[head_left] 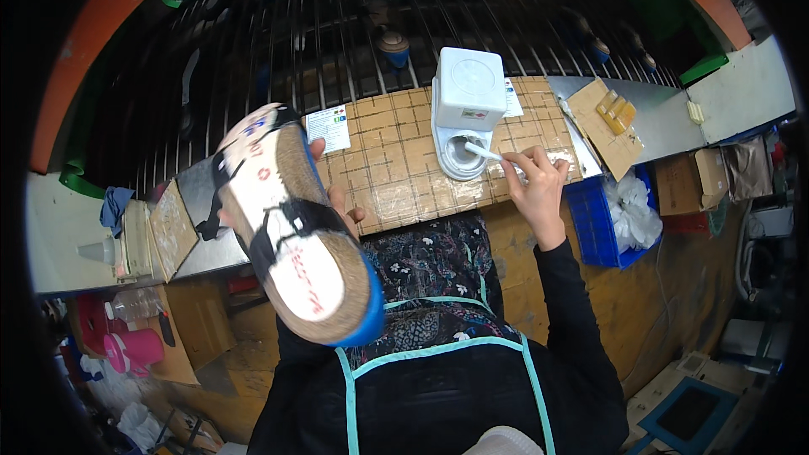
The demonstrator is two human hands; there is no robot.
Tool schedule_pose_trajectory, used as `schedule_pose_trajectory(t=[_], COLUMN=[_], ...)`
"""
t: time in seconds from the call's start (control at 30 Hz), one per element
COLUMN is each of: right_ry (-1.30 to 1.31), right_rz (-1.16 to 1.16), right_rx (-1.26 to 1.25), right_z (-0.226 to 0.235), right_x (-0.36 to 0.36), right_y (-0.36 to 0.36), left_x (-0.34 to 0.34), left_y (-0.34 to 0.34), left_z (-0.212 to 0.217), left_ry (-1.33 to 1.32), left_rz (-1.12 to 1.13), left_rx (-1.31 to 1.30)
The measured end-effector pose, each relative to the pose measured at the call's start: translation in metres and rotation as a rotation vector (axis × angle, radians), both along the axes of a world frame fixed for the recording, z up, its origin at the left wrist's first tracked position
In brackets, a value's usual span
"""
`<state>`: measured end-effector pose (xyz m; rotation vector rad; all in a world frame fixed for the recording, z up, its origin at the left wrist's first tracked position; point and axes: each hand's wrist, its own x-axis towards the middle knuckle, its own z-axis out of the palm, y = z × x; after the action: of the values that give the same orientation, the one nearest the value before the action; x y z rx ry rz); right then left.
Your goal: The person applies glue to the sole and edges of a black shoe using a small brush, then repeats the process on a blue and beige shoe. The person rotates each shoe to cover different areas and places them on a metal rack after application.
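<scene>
My left hand [346, 209] is closed round a sandal [282, 227] on a blue shoe last, held up at a tilt over the front edge of the bench. The side facing up has a brown rim, a pale centre with red marks, and black straps across it. Much of this hand is hidden behind the sandal. In my right hand [538, 181] a brush with a white handle [482, 151] is pinched between the fingers. Its tip is down in the round cup of a white dispenser [471, 88]; the bristles are hidden.
A conveyor of dark metal rods [320, 25] runs behind the bench, carrying several shoes on lasts. Cardboard [396, 177] covers the bench top. Yellow blocks [616, 112] lie at the right, above a blue crate [597, 223]. A pink bucket [135, 349] stands low at the left.
</scene>
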<state>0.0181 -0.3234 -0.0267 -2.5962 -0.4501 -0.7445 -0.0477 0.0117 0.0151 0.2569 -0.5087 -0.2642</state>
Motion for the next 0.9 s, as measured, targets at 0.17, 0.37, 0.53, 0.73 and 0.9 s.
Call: schedule_pose_trajectory(t=[0.17, 0.37, 0.53, 0.73, 0.9], right_ry=[-0.046, 0.495, 0.689, 0.077, 0.240], right_rz=[0.073, 0.057, 0.098, 0.006, 0.010], right_rx=[-0.133, 0.166, 0.539, -0.038, -0.051], right_z=[0.008, 0.006, -0.003, 0.007, 0.014], right_x=[0.008, 0.018, 0.019, 0.009, 0.010], right_y=[0.004, -0.013, -0.015, 0.004, -0.001], left_x=[0.014, -0.003, -0.015, -0.007, -0.001], left_y=[0.009, -0.002, -0.025, -0.025, -0.031], left_z=[-0.020, -0.021, -0.035, -0.049, -0.041], left_ry=[0.030, 0.196, 0.660, 0.442, 0.669], left_rz=[-0.263, -0.029, 0.255, -0.117, 0.038], left_rx=[0.094, 0.180, 0.398, 0.174, 0.182])
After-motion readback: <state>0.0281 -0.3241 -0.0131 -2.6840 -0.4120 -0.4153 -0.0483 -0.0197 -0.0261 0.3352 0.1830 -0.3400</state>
